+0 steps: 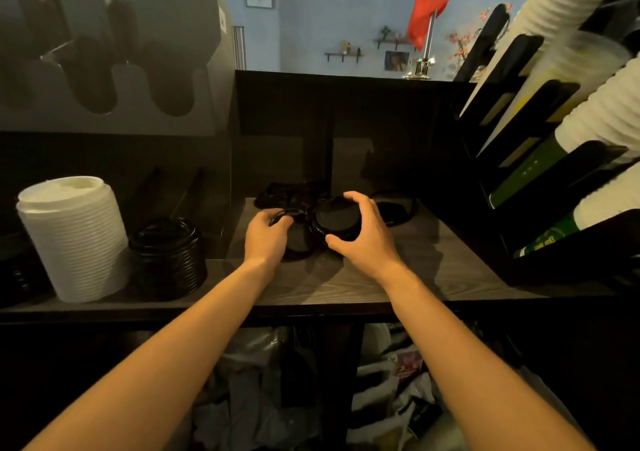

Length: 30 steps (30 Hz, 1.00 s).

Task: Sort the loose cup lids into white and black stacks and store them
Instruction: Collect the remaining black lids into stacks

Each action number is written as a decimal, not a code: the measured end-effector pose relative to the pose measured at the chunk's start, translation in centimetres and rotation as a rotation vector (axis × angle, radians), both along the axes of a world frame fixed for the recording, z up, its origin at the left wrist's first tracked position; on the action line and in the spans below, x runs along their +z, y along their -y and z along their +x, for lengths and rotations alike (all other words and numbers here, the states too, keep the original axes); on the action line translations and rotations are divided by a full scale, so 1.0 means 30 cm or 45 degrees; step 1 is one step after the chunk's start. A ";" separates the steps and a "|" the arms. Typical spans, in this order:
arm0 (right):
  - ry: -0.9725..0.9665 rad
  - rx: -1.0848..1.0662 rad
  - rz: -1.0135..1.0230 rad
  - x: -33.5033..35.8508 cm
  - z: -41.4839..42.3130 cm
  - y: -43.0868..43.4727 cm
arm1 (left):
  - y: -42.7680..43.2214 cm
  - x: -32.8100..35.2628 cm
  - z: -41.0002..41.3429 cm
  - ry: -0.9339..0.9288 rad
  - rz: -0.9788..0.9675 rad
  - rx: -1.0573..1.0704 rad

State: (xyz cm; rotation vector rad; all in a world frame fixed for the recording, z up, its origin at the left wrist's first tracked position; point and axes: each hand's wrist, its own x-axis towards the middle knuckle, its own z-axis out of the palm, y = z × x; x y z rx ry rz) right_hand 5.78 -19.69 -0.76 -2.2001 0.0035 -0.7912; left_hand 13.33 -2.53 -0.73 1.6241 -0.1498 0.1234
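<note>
Right hand [363, 239] grips a round black plastic cup lid [337, 222], fingers curled over its far rim and thumb on its near rim, low over the grey wood-grain counter [346, 284]. Left hand [265, 234] sits just beside it, fingers curled on a second black lid [294, 239]; the exact hold is unclear in the dim light.

Level with the hands, to the left, stand a tall white ribbed lid stack [74, 239] and a shorter black lid stack [169, 256], close together. Beyond the hands, more loose black lids [287, 192] lie in a heap.

Recommendation: nest the two held lids squarely, rims aligned, before carrying them to the shorter black lid stack. Seat them flat so the column does not lean. Dark lids on a shadowed surface are easily missed, so confirm by touch.
</note>
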 end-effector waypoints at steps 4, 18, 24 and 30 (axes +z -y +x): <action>-0.033 0.015 -0.051 0.001 -0.001 -0.001 | -0.005 0.009 -0.015 0.007 -0.027 -0.038; 0.057 0.063 0.073 0.011 -0.019 -0.019 | -0.012 0.025 -0.055 0.041 -0.155 -0.233; 0.012 0.118 -0.127 0.008 -0.013 -0.029 | -0.006 0.030 -0.058 0.057 -0.179 -0.288; 0.027 0.108 -0.133 0.002 -0.014 -0.032 | -0.019 0.033 -0.068 0.005 -0.312 -0.358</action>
